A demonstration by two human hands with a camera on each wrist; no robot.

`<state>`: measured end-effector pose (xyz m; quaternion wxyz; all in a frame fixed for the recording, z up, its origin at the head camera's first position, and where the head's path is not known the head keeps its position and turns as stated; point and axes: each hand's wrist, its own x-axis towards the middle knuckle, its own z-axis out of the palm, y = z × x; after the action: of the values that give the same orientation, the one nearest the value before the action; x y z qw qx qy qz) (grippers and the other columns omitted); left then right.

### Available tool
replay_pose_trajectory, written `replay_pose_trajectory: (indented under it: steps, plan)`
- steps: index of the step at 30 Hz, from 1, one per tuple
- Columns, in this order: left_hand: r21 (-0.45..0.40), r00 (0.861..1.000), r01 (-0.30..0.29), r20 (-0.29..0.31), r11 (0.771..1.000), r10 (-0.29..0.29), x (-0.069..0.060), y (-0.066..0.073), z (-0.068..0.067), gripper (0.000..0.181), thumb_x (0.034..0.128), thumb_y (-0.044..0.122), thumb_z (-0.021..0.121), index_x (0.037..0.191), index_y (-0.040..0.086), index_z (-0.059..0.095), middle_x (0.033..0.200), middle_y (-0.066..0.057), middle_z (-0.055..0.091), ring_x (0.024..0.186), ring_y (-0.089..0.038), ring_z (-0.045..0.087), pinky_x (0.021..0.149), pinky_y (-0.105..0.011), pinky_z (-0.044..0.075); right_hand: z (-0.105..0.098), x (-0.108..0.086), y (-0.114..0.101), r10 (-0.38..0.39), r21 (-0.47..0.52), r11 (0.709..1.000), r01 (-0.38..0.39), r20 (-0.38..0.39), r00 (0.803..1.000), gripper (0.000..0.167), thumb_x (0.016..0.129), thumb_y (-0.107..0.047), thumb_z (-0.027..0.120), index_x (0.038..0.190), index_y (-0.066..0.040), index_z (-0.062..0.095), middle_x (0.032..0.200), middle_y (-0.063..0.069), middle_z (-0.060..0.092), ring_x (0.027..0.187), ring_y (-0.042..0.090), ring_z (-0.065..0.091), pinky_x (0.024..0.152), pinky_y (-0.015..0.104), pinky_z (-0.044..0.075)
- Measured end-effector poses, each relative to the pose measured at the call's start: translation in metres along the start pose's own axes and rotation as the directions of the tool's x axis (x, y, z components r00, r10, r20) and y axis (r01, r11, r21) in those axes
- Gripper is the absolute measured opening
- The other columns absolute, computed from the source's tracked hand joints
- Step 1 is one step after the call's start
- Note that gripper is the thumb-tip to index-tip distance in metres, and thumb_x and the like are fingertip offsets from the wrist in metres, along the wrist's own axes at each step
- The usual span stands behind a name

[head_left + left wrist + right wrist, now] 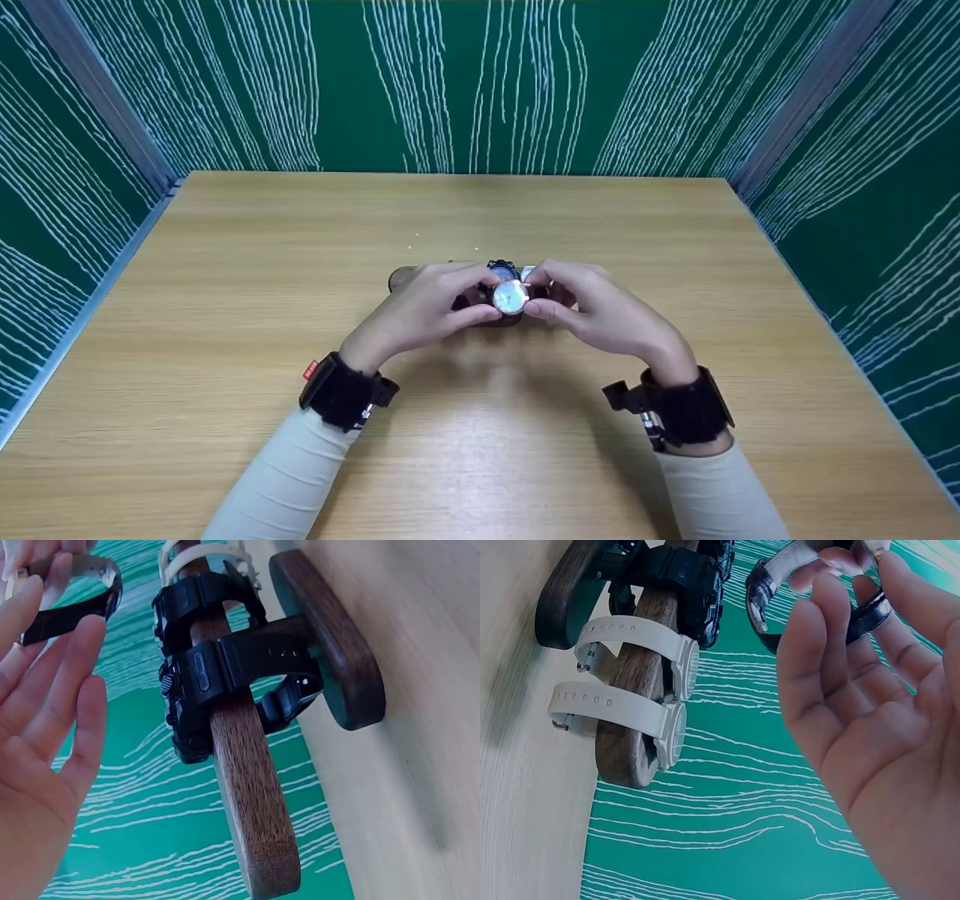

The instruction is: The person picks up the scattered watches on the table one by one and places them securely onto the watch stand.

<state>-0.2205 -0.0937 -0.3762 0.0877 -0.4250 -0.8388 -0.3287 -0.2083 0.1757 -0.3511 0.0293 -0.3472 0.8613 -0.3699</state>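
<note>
Both hands hold up a wristwatch [510, 297] with a round pale face and a dark strap. The left hand [442, 298] pinches its left side between thumb and forefinger. On the other side, the thumb and fingers of the right hand [589, 306] grip it. The strap [870, 616] forms a loop behind the face in the right wrist view. Just beyond the hands stands a dark wooden watch stand [251, 799], partly hidden by them in the head view. Black watches [196, 682] and white watches [634, 711] hang around its bar, apart from the held watch.
The stand's dark rounded wooden base [337, 645] rests on the light wooden table [480, 457]. Small white specks [417, 235] lie on the tabletop beyond the hands. Green panels with white wavy lines [480, 90] border the table's back and sides.
</note>
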Motion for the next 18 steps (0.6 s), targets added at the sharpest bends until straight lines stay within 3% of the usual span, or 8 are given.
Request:
replay_pose_trajectory:
  steps: [18]
  plan:
    - [-0.039, 0.998, 0.051, -0.038, 0.998, -0.053, 0.0006, -0.0013, 0.0019, 0.033, 0.1014, 0.032, 0.073, 0.125, 0.009, 0.073, 0.122, -0.004, 0.077, 0.116, -0.017, 0.071, 0.101, -0.036, 0.056, -0.0006, -0.0005, 0.0062, 0.057, 0.005, 0.998, -0.057, 0.007, 0.998, 0.013, 0.103, -0.023, 0.073, 0.112, -0.015, 0.070, 0.092, -0.001, 0.070, 0.078, 0.017, 0.062, 0.066, 0.030, 0.052]
